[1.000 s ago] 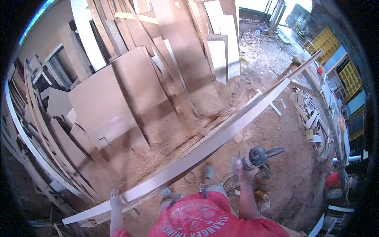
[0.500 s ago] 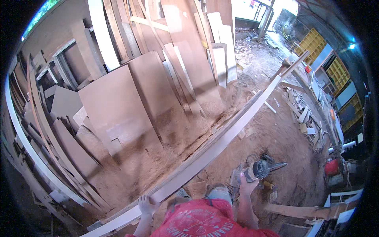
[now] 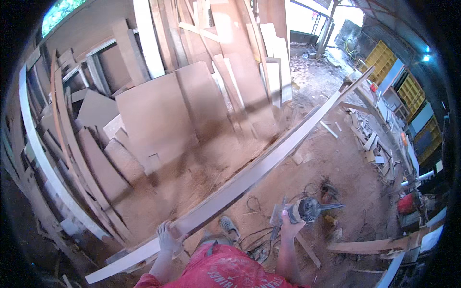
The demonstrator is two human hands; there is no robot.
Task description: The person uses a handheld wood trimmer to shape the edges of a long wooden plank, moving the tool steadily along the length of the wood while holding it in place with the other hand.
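Observation:
A long pale wooden board (image 3: 240, 185) runs diagonally from the lower left to the far upper right. My left hand (image 3: 169, 238) is wrapped over it near its lower end, fingers across the far edge. My right hand (image 3: 291, 225) grips a hand-held power tool (image 3: 307, 210) with a dark round motor body and a flat plate on its left side; its exact kind is not clear. The tool is held to the right of the board, apart from it. A cord lies below the tool.
Large brown panels (image 3: 153, 115) and planks lean against the wall at left. Wood scraps (image 3: 370, 139) are heaped at right, near yellow shelving frames (image 3: 379, 60). A red container (image 3: 407, 204) stands at the right. A timber beam (image 3: 372, 246) lies at lower right. Sawdust covers the ground.
The power tool has shifted a little left in my right hand, toward the board. My left hand has moved slightly left and up while staying on the board. The view has turned slightly.

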